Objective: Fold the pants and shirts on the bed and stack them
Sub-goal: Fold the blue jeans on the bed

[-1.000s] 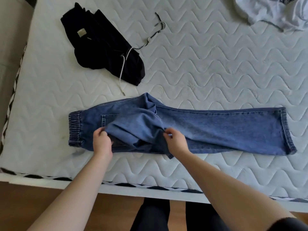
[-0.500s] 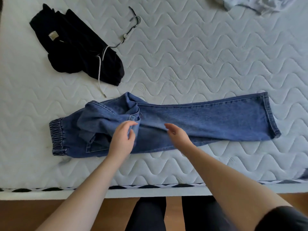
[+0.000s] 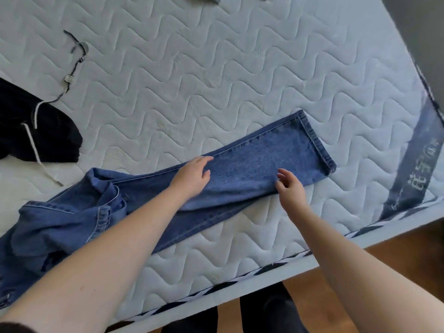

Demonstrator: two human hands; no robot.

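The left hand (image 3: 192, 176) lies flat on the blue jeans (image 3: 259, 162) (fingers straight). The right hand (image 3: 289, 188) touches their near edge, fingers loose, holding nothing.

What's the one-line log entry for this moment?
step: smoothing jeans legs | left hand: flat on jeans | right hand: open at near edge of leg | black garment: unfolded, far left | stack: none yet

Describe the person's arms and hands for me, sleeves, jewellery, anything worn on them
Both forearms are bare down to the left hand and right hand. No rings, watch or gloves show. A dark sleeve edge is just visible at the bottom left corner, high on the left arm; the right arm shows no sleeve in view.
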